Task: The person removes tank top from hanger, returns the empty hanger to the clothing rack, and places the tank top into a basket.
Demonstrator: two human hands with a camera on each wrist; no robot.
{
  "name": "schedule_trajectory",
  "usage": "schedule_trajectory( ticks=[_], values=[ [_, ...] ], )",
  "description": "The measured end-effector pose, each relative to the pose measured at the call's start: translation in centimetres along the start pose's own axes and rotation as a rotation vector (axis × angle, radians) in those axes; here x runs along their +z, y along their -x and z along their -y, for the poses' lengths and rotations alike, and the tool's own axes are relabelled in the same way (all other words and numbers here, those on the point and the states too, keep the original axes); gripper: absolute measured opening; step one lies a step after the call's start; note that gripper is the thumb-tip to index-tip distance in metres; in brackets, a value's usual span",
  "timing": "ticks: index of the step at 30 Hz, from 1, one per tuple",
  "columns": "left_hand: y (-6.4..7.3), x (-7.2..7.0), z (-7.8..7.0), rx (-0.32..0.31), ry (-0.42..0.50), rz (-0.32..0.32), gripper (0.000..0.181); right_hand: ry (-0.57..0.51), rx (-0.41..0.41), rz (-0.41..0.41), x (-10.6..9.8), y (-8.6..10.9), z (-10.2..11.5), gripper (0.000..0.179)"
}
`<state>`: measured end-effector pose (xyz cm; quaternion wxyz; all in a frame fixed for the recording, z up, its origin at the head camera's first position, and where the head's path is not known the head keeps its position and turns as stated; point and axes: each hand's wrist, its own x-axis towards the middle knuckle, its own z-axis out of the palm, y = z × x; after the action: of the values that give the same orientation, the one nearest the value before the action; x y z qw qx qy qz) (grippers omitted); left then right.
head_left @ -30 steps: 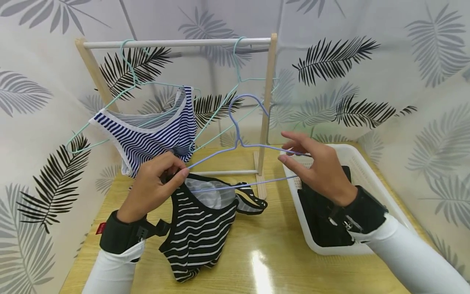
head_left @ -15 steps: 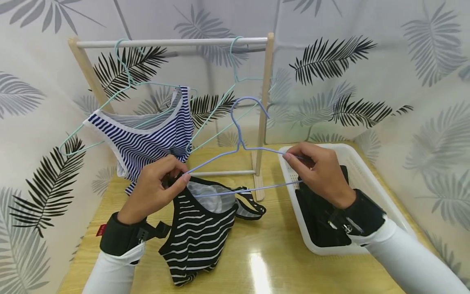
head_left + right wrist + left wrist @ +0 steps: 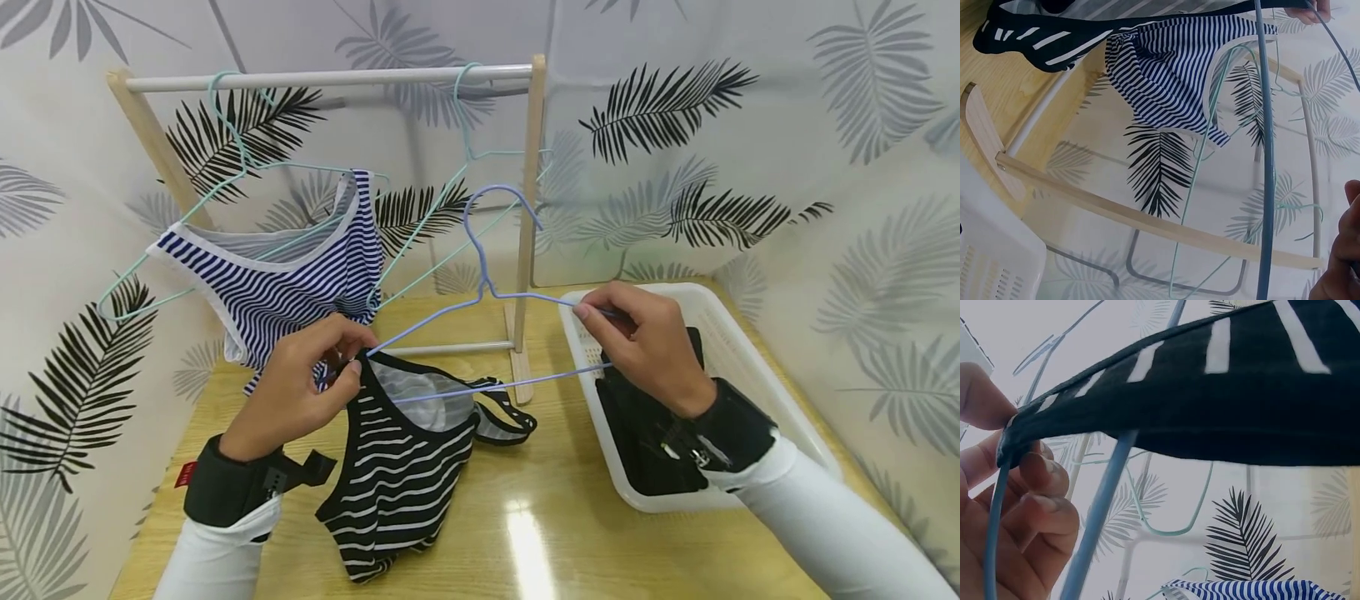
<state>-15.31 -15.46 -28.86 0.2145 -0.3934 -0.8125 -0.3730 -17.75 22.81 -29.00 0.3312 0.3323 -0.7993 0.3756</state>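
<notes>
My left hand (image 3: 296,387) pinches the shoulder strap of a black-and-white striped tank top (image 3: 408,475), which hangs down with its neck opening facing up. In the left wrist view, the strap (image 3: 1066,412) wraps one end of a blue-violet wire hanger (image 3: 1100,512), fingers and thumb right at that loop. The hanger (image 3: 483,283) is held with its hook up, its lower bar crossing the top's neckline. On the hanger's right arm, my right hand (image 3: 648,342) grips with thumb and fingers. The top's other strap (image 3: 506,417) dangles loose below the bar.
Behind the hands stands a wooden rack (image 3: 528,217) with a pale rail. A blue-and-white striped top (image 3: 300,283) hangs there on a mint hanger (image 3: 243,167), beside a bare mint hanger (image 3: 465,158). A white basket (image 3: 637,500) with black cloth stands right on the table (image 3: 525,533).
My right hand, loosely spread round the hanger's right arm a second ago, has closed its thumb and fingers on it. The rack and garments appear shifted left in view.
</notes>
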Motion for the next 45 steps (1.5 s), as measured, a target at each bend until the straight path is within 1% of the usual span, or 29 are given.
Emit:
schedule_trajectory(
  ticks=[4,10,17,23,25,32,37,42,45],
  values=[
    [-0.1,-0.2,-0.1,-0.001,-0.008,0.002,0.026,0.007,-0.001,-0.027,-0.4,-0.1,0.1,0.008],
    [0.0,-0.6,0.1,0.001,-0.045,-0.015,0.023,0.026,0.012,-0.065,-1.4,-0.2,0.0,0.002],
    [1.0,-1.5,0.3,-0.038,-0.091,-0.035,0.019,0.042,0.005,-0.087,-2.0,-0.1,-0.1,0.005],
    [1.9,-1.7,0.3,-0.048,-0.182,-0.028,0.018,0.062,-0.011,-0.084,-2.5,0.0,-0.4,0.005],
    [2.1,-1.7,0.3,-0.045,-0.186,-0.021,0.019,0.06,-0.014,-0.082,-2.7,0.0,-0.5,0.005],
    [2.8,-1.4,0.8,-0.052,-0.154,0.01,0.02,0.082,-0.003,-0.089,-3.1,0.3,-0.8,0.007],
    [3.3,-1.6,1.1,-0.062,-0.166,0.006,0.021,0.084,0.005,-0.095,-3.2,0.4,-0.9,0.004],
    [3.8,-1.8,1.4,-0.095,-0.169,0.005,0.021,0.048,0.024,-0.111,-3.4,0.3,-1.1,0.005],
    [4.3,-1.7,1.8,-0.129,-0.154,0.026,0.023,0.033,0.035,-0.118,-3.5,0.2,-1.1,0.005]
  ],
)
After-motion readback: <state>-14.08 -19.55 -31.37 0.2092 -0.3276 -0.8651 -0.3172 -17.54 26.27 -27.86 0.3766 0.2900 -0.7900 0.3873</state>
